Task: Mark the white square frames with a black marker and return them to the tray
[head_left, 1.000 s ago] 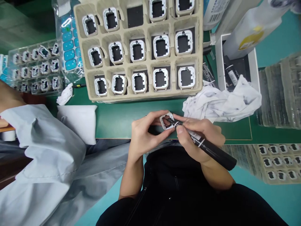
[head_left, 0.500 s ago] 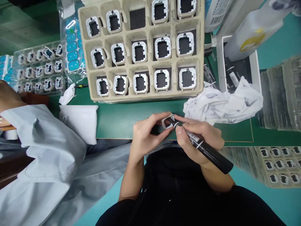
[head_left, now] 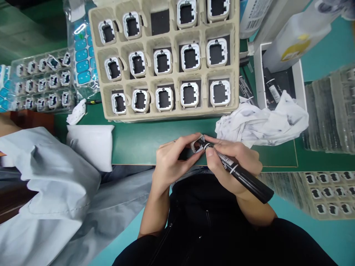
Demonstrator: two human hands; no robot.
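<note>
My left hand point(head_left: 173, 157) pinches a small white square frame point(head_left: 195, 147) between thumb and fingers, just above the table's front edge. In my right hand point(head_left: 235, 162) is a black marker pen point(head_left: 245, 179), tilted with its tip at the frame's inner side. Whether the tip touches the frame I cannot tell. A fingertip of my right hand reaches to the frame's edge. Beyond my hands stands a beige molded tray point(head_left: 166, 115) with similar white frames point(head_left: 164, 99) in its compartments; one compartment in the far row shows only its dark bottom.
A crumpled, stained white cloth point(head_left: 260, 123) lies right of the tray. Behind it a white box point(head_left: 302, 79) holds a bottle point(head_left: 294, 46) and a marker. A folded white cloth point(head_left: 91, 144) lies to the left, beside a co-worker's grey sleeve point(head_left: 55, 170). Stacked trays point(head_left: 327, 114) stand far right.
The view has shifted slightly, so the tray and table items sit a little further left. My hands keep the same grip on frame and marker, with hardly any movement.
</note>
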